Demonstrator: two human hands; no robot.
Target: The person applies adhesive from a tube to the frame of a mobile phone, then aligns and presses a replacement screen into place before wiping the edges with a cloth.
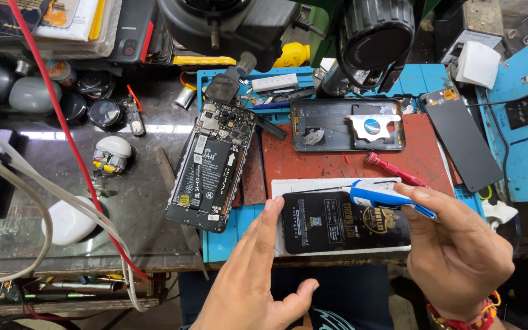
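Item: black screen pack [337, 223], flat, glossy, gold and white print too small to read; lies on a white sheet [313, 184] at the near edge of the worktop [123, 208], its right end hidden under the right hand.

Left hand [258, 275]: open, fingers together and straight, fingertips [271, 205] touching the left edge of the pack; wrist cut off by the bottom of the view.

Right hand [453, 244]: closed in a pinch on a blue-and-white knife-like tool [380, 194], held over the upper right part of the pack; the tool's tip is hard to make out against the white sheet. Red thread band on the wrist, partly cut off.

Adjacent: opened phone [212, 168], back removed, battery and board exposed, lying tilted to the left of the pack, apart from it. Grey phone frame [346, 125] with a metal plate inside, on a red mat [417, 153] behind the pack. Red screwdriver [395, 170] between frame and pack. Dark glass panel [462, 140] to the right, on a blue mat [524, 153].

Obstructions: microscope head [374, 36], large and black, blocks the top centre. Red and white cables [62, 183] cross the left side. White earbud case [68, 223] partly behind them.
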